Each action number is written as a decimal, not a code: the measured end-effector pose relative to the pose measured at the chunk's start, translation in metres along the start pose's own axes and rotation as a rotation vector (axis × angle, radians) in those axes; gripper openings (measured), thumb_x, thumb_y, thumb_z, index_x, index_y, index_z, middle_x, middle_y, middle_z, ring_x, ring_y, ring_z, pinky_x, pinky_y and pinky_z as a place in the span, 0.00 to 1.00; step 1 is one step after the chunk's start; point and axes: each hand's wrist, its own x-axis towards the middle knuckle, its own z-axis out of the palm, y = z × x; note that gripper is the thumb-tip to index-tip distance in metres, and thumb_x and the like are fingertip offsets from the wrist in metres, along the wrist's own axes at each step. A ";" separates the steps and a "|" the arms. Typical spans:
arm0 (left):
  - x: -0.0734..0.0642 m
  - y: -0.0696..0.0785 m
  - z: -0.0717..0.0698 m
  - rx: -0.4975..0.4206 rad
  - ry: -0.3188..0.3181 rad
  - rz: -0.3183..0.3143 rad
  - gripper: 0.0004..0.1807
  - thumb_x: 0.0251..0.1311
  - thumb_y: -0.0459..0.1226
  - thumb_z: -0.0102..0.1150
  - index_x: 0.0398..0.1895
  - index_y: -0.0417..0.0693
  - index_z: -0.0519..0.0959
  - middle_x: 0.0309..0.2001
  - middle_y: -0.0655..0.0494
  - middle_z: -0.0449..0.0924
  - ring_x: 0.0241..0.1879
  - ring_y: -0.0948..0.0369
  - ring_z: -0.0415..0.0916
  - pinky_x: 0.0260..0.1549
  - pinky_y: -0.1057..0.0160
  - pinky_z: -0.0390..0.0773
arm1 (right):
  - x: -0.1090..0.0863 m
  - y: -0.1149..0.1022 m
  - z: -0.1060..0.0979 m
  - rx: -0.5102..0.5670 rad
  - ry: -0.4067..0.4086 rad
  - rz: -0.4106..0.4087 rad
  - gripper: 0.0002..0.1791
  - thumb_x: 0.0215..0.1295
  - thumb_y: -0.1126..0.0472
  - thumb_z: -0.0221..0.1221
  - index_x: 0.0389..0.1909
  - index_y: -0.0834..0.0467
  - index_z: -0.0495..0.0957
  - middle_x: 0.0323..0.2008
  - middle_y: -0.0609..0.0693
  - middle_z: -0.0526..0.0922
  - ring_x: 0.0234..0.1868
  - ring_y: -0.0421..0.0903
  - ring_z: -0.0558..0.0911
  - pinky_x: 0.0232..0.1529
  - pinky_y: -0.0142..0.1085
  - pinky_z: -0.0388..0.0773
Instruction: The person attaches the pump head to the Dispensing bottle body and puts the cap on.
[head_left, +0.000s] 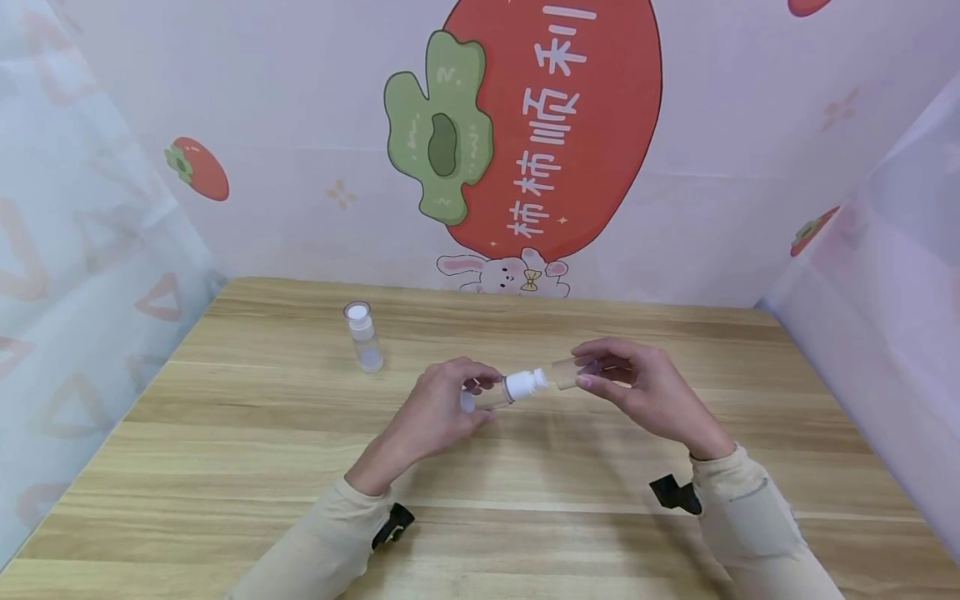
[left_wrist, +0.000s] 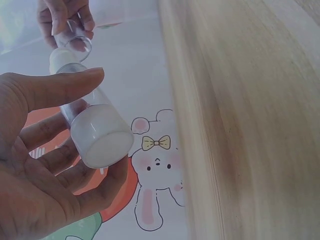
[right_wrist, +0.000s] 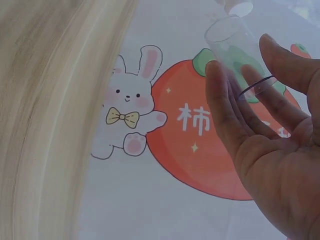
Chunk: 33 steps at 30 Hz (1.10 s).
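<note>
My left hand [head_left: 452, 406] holds a small clear pump bottle [head_left: 522, 384] tilted sideways above the table, its white pump head pointing right. In the left wrist view the bottle's frosted white base [left_wrist: 101, 137] faces the camera, between thumb and fingers. My right hand [head_left: 636, 385] pinches a clear cap [head_left: 566, 373] between thumb and fingertips. The cap's open end faces the pump head, with the two very close in the head view; whether they touch I cannot tell. Seen from the right wrist, the see-through cap [right_wrist: 235, 55] has a dark line round its closed end.
A second pump bottle [head_left: 364, 337] with its clear cap on stands upright at the back left of the wooden table [head_left: 225, 467]. Behind the table hangs a printed cloth [head_left: 300, 225] with a persimmon and a rabbit. More cloth closes off both sides.
</note>
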 end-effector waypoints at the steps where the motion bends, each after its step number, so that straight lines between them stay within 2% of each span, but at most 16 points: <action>1: 0.000 0.000 0.000 0.006 0.001 0.001 0.20 0.46 0.26 0.78 0.46 0.43 0.87 0.40 0.54 0.85 0.40 0.54 0.80 0.43 0.54 0.80 | 0.000 0.000 0.000 0.009 -0.001 0.002 0.17 0.63 0.66 0.69 0.53 0.61 0.82 0.45 0.48 0.86 0.43 0.44 0.85 0.50 0.33 0.81; 8: 0.001 0.000 0.000 0.008 0.000 0.003 0.20 0.47 0.26 0.78 0.46 0.42 0.86 0.41 0.52 0.85 0.40 0.53 0.81 0.43 0.53 0.80 | 0.000 0.000 0.002 0.092 -0.014 -0.017 0.17 0.63 0.69 0.68 0.53 0.62 0.82 0.47 0.51 0.86 0.44 0.47 0.86 0.49 0.35 0.82; 16: 0.000 0.001 0.000 0.004 -0.003 -0.005 0.21 0.46 0.25 0.78 0.46 0.42 0.86 0.41 0.51 0.85 0.41 0.50 0.81 0.43 0.52 0.80 | 0.001 0.000 0.005 0.140 -0.041 -0.039 0.17 0.64 0.71 0.66 0.53 0.64 0.81 0.48 0.59 0.85 0.44 0.47 0.86 0.48 0.35 0.83; 25: 0.000 0.003 -0.001 0.004 -0.008 -0.005 0.21 0.46 0.26 0.78 0.46 0.43 0.86 0.41 0.50 0.85 0.41 0.50 0.81 0.43 0.52 0.80 | 0.002 -0.002 0.009 0.162 -0.044 -0.035 0.17 0.64 0.71 0.66 0.54 0.64 0.81 0.47 0.55 0.85 0.44 0.48 0.86 0.48 0.36 0.83; 33: 0.000 0.005 0.000 0.010 -0.022 -0.005 0.20 0.47 0.27 0.78 0.46 0.43 0.87 0.42 0.49 0.85 0.41 0.50 0.81 0.42 0.52 0.81 | 0.002 -0.003 0.016 0.179 -0.051 -0.045 0.17 0.64 0.71 0.67 0.53 0.65 0.81 0.47 0.59 0.85 0.44 0.48 0.86 0.48 0.36 0.83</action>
